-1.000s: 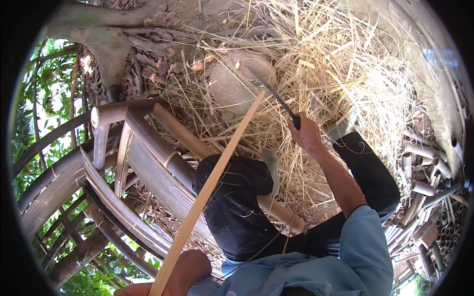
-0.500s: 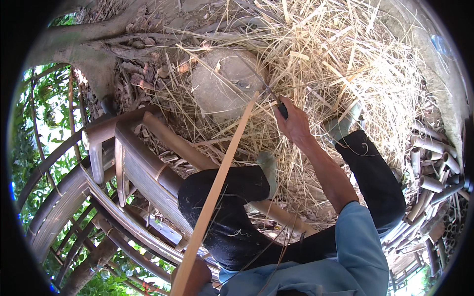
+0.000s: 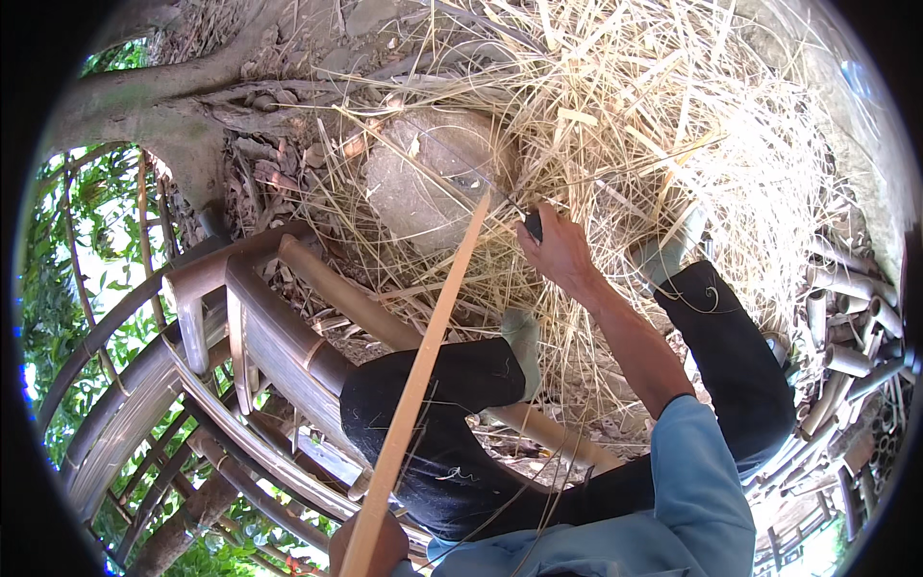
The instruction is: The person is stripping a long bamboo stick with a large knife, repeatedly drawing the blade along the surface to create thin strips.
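A long, flat, pale bamboo strip (image 3: 423,368) slants from the lower edge up across my left thigh. My left hand (image 3: 389,545) is closed round its lower part, with the fingers partly hidden behind the strip. The strip's pointed far end lies over the front edge of a rounded grey stone (image 3: 404,197). Just right of that end, my right hand (image 3: 561,254) grips the black handle of a knife (image 3: 534,226). Its thin, dark blade reaches up and left across the stone, close to the strip's tip. Whether blade and strip touch, I cannot tell.
Straw-like shavings (image 3: 625,125) cover the ground ahead and to the right. A bamboo bench (image 3: 279,317) stands left of my legs, beside a thick tree root (image 3: 144,106). Cut bamboo pieces (image 3: 851,361) are heaped at the right. A bamboo pole (image 3: 548,433) runs beneath my legs.
My right hand and the knife have shifted slightly left and nearer to me. The strip's far end sits a little lower and further left. My left hand keeps its hold.
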`<state>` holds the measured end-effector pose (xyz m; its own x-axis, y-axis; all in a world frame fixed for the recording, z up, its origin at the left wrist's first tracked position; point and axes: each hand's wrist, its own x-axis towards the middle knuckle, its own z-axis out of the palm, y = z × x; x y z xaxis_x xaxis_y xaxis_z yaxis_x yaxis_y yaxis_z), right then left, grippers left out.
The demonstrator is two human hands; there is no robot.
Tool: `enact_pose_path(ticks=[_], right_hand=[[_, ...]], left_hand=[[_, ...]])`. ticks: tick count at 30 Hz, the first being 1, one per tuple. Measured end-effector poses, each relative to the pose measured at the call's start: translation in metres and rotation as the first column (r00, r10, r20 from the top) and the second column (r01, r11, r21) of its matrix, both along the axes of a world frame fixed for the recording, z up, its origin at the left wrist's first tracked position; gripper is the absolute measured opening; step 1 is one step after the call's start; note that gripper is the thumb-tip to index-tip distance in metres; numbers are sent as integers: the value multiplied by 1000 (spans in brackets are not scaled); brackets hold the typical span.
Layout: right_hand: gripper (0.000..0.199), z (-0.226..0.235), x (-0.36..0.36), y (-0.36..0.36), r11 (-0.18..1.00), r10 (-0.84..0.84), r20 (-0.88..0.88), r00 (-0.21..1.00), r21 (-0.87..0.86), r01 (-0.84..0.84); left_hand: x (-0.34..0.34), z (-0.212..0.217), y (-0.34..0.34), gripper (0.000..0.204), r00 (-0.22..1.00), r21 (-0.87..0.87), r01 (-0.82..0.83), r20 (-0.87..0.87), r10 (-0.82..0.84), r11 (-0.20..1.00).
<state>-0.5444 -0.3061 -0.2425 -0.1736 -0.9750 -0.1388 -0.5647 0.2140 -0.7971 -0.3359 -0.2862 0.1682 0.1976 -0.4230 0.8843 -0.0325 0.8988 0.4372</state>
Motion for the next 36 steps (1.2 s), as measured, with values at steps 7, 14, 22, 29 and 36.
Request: enact_pose_path(ticks=[7, 14, 22, 29, 36], right_hand=[[33, 28, 10, 0, 986, -29, 143, 989, -157, 52], [31, 34, 9, -4, 985, 68, 74, 995, 150, -78], [27, 6, 10, -11, 976, 100, 5, 995, 192, -99], [28, -22, 10, -17, 995, 60, -104, 993, 85, -51], [32, -52, 2, -17, 992, 29, -19, 999, 121, -27]], left_hand=[[-1, -6, -7, 34, 1000, 25, 21, 7, -21, 999], [1, -13, -14, 34, 999, 44, 28, 15, -29, 999], [3, -15, -18, 34, 999, 60, 32, 10, -33, 998], [7, -13, -23, 34, 999, 66, 28, 20, -29, 997], [5, -15, -25, 35, 999, 81, 48, 14, -49, 996]])
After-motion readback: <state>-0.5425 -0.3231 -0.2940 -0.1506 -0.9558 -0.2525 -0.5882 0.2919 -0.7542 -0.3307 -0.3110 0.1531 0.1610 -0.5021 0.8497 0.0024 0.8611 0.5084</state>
